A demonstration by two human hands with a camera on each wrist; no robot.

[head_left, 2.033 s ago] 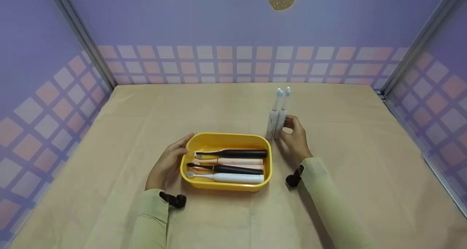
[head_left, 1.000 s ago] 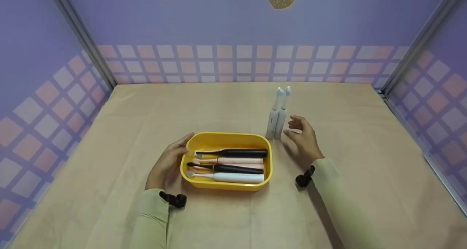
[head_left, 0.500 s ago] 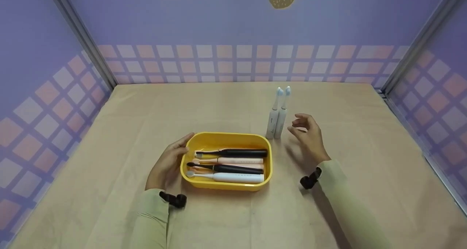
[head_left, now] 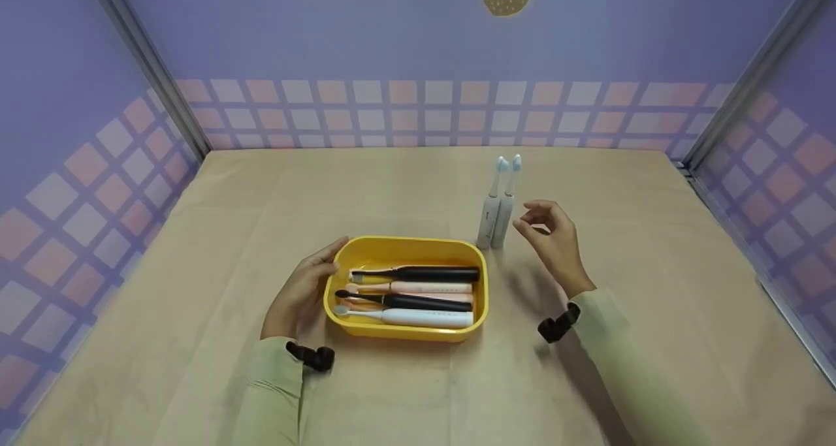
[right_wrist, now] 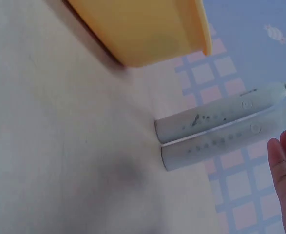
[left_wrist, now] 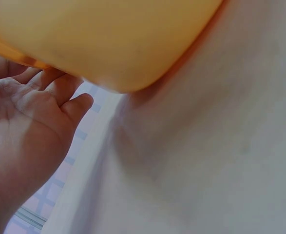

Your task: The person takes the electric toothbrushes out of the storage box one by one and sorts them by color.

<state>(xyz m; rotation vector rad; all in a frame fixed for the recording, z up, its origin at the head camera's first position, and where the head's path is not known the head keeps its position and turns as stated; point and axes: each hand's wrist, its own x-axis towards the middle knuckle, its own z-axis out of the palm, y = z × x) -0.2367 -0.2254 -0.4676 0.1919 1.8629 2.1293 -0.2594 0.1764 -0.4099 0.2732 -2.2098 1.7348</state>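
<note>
My left hand [head_left: 304,291] grips the left end of a yellow plastic box [head_left: 482,309], thumb over the rim and fingers outside. Inside lie several electric toothbrushes: a black toothbrush [head_left: 437,275] at the back, pink ones, another black toothbrush [head_left: 428,303] and a white toothbrush [head_left: 428,318] in front. Beyond the box's right corner, two white electric toothbrushes stand upright side by side: the left toothbrush [head_left: 487,223] and the right toothbrush [head_left: 503,221]. Just right of them my right hand [head_left: 554,243] is held apart, fingers loosely bent with nothing in them.
A beige cloth [head_left: 385,400] covers the table. Behind it rises a purple wall [head_left: 405,34] with pink and white squares, and similar walls flank both sides. Metal posts stand in the corners. A small black camera [head_left: 558,325] sits on the right wrist.
My right hand has let go of the right upright toothbrush and drawn away to the right. Both upright toothbrushes stay standing. The left hand and the box have not moved.
</note>
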